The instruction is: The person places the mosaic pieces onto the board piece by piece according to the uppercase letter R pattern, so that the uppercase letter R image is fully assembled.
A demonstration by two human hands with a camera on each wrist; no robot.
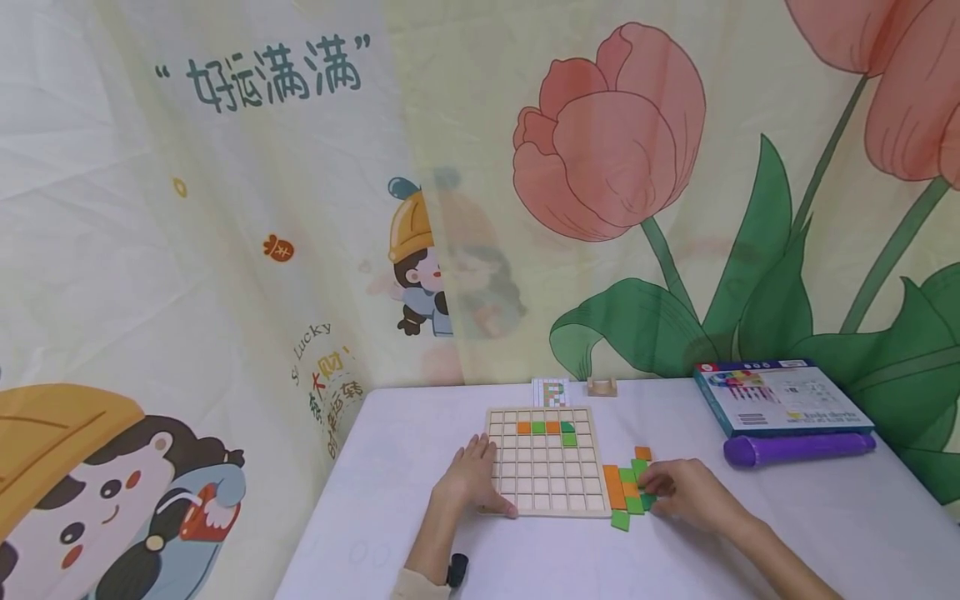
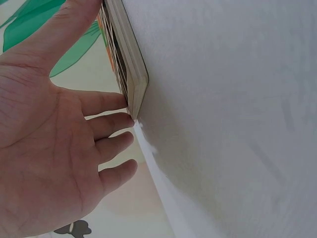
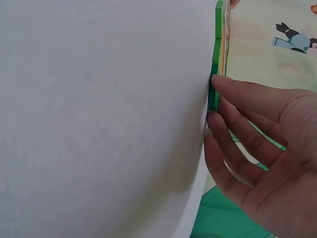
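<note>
A wooden grid board (image 1: 528,477) lies on the table with a short run of orange and green tiles (image 1: 537,427) in its upper cells. My left hand (image 1: 472,477) rests along the board's left edge, fingers spread and thumb at the near edge. In the left wrist view its fingertips touch the board's side (image 2: 130,59). Right of the board lies a cluster of loose orange and green tiles (image 1: 613,487). At its right side my right hand (image 1: 693,493) pinches a dark green tile (image 3: 213,94) between curled fingers and thumb, at table level.
Behind the board lie a pattern card (image 1: 553,392) and a small wooden holder (image 1: 602,387). A flat box (image 1: 783,400) and a purple cylindrical object (image 1: 798,448) are at the back right. Printed curtains (image 1: 465,167) hang behind the white table (image 1: 390,467).
</note>
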